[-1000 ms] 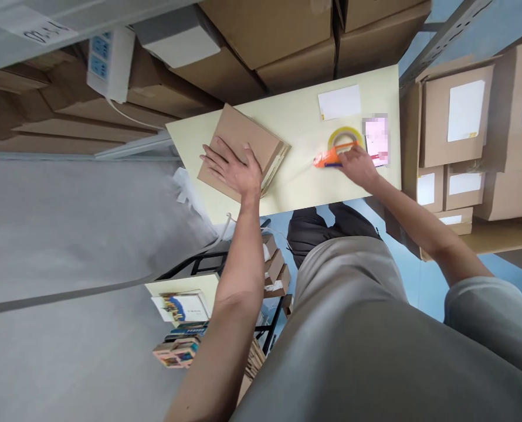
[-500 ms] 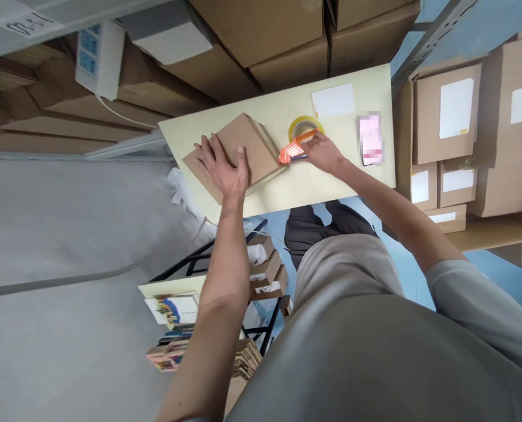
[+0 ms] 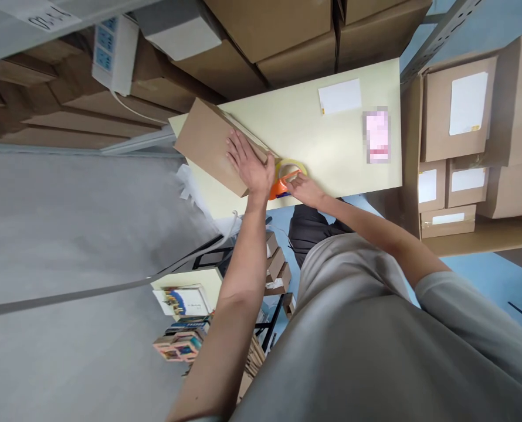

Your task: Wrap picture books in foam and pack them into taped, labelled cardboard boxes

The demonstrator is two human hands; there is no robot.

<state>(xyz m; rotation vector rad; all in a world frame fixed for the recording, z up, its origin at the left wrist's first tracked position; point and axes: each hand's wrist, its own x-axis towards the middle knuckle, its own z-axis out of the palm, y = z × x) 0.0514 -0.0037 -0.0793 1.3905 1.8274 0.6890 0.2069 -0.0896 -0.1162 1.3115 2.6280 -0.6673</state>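
A brown cardboard box [image 3: 212, 143] lies slanted on the left part of the pale table [image 3: 331, 149]. My left hand [image 3: 253, 167] rests on the box's right part with its fingers stretched out. In my right hand [image 3: 305, 189] is an orange tape dispenser [image 3: 280, 187] carrying a yellow-rimmed roll of tape. The dispenser's front is close to the box's right end, beside my left hand's thumb. Whether its edge touches the cardboard is partly hidden by that hand.
A white label sheet [image 3: 340, 97] and a blurred pink item [image 3: 378, 136] lie on the table's right side. Brown cartons [image 3: 296, 35] fill the shelf behind. Labelled boxes [image 3: 457, 117] stand at the right. A power strip [image 3: 115, 55] hangs at the upper left.
The box has turned and shifted left and away from me. My left hand slid toward its right end. My right hand brought the dispenser left and nearer to my body.
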